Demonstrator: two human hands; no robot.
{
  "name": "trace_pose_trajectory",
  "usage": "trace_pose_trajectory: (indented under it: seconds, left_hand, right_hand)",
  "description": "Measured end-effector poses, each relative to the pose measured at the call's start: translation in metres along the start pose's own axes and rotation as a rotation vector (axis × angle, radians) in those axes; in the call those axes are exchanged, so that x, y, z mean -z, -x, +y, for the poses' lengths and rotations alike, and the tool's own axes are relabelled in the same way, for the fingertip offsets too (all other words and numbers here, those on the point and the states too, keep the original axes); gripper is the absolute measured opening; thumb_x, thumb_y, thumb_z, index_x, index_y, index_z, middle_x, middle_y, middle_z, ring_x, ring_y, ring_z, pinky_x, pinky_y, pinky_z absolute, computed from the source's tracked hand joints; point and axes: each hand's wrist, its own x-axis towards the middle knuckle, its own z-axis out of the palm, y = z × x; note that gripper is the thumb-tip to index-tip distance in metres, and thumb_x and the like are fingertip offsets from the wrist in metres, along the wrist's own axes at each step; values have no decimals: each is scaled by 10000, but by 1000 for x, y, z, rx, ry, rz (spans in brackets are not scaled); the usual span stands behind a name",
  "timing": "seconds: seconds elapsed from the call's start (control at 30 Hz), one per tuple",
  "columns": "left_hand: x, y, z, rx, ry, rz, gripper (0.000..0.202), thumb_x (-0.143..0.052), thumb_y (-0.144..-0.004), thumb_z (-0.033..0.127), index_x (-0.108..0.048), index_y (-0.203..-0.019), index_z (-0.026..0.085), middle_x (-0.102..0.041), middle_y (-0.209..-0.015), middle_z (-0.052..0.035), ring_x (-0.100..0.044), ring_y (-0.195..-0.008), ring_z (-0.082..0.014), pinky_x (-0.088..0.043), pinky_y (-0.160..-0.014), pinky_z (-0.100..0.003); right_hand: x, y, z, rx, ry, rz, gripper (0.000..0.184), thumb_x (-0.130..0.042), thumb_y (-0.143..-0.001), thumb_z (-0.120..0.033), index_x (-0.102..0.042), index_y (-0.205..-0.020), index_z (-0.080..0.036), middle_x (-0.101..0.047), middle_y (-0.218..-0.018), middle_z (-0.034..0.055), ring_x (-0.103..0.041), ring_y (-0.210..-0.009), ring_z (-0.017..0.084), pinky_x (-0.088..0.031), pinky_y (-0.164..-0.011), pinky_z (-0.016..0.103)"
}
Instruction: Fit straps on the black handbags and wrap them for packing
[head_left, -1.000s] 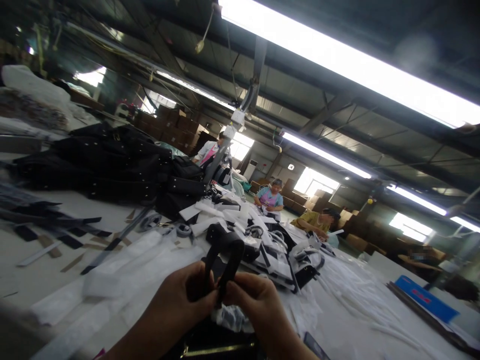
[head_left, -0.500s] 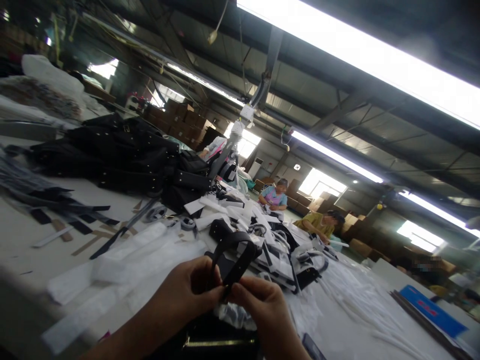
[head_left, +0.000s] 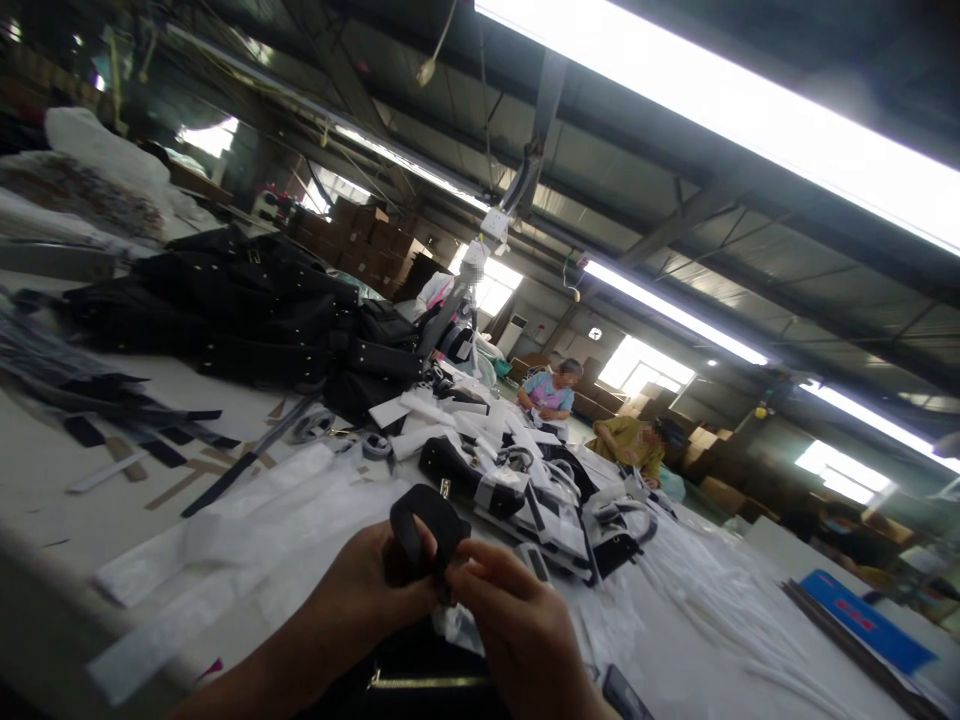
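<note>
Wht table (head_left: pixel 720 690) cluttered; L hand (head_left: pixel 371 585), R hand (head_left: pixel 521 615) pinch blk strap (head_left: pixel 431 515), ends hidden; zipped item (head_left: pixel 427 684) cut off.

Head view, single: worn on your own head, facing forward across the table (head_left: pixel 60 480), its top seen from above. Nearest: your left hand (head_left: pixel 375 575) and right hand (head_left: pixel 525 610), close to the lens at bottom middle, forearms entering from the lower edge. Middle range: the table, stretching away from you. Far: a bright window (head_left: pixel 645 367). Overhead: ceiling (head_left: pixel 622 130) and long lamp (head_left: pixel 720 95), filling much of the upper half. Frame: tilted, the room sloping down rightward.
</note>
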Motion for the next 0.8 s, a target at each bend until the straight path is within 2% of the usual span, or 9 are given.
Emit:
trace_pose_trajectory:
  seconds: [0.07,0.17,0.27,0.33,0.4,0.47,0.6,0.67,0.8]
  left_hand:
    - [-1,1,-4,-8,61,-21,215,-773,-670,242,-619,-808,182,-639,-737,30,-613,-726,-192,-462,-650,-264]
    - [0,5,-9,-29,160,-32,296,-787,-690,225,-594,-913,205,-639,-826,16,-608,-799,-194,-484,-704,-273]
    - [2,8,-9,-59,182,-34,292,-807,-721,247,-578,-899,209,-593,-806,33,-563,-756,-156,-465,-680,-245]
    - [5,10,-8,-84,188,-48,291,-812,-735,289,-574,-881,209,-590,-804,31,-562,-761,-157,-465,-678,-244]
    - [6,12,-7,-69,183,-54,291,-801,-759,344,-573,-885,214,-616,-826,17,-592,-808,-183,-481,-700,-260]
    - [7,13,-7,-28,172,-47,301,-798,-766,376,-589,-919,222,-648,-846,7,-628,-849,-211,-502,-725,-281]
    - [7,14,-12,26,179,53,444,-823,-693,282,-638,-1093,233,-740,-949,-27,-697,-941,-270,-540,-823,-341]
    - [12,14,-18,60,128,103,541,-795,-652,201,-640,-1169,229,-767,-975,-39,-714,-959,-291,-548,-857,-376]
    - [37,19,-35,158,-47,93,464,-738,-584,156,-721,-1046,202,-789,-921,-33,-723,-955,-301,-549,-850,-366]
  right_hand:
    - [2,-3,0,-58,-30,-19,285,-556,-959,-193,-772,-1133,-260,-714,-1215,109,-745,-888,199,-584,-774,246]
    - [5,-9,1,-120,-132,-25,242,-576,-968,-225,-782,-1092,-259,-751,-1112,92,-731,-948,206,-569,-845,276]
    - [7,-15,1,-87,-192,-54,209,-612,-958,-235,-778,-1080,-267,-761,-1077,71,-689,-1053,225,-499,-995,346]
    - [5,-16,1,-125,-253,-94,192,-659,-928,-239,-761,-1090,-252,-749,-1096,67,-666,-1102,239,-474,-1022,363]
    - [0,-14,3,-220,-382,-132,269,-715,-883,-251,-705,-1151,-236,-736,-1077,58,-683,-1060,234,-515,-939,328]
    - [-6,-11,7,-287,-468,-138,315,-741,-854,-269,-654,-1153,-221,-724,-975,31,-706,-941,202,-537,-826,273]
    - [-13,-6,14,-283,-326,-51,152,-721,-843,-246,-644,-963,-193,-658,-833,-10,-640,-757,133,-497,-698,207]
    - [-12,-5,15,-305,-299,-11,146,-726,-827,-236,-637,-932,-187,-633,-800,-18,-608,-719,124,-484,-670,203]
    - [-3,-3,18,-358,-300,83,134,-714,-851,-266,-637,-931,-191,-652,-810,-6,-618,-734,137,-493,-688,219]
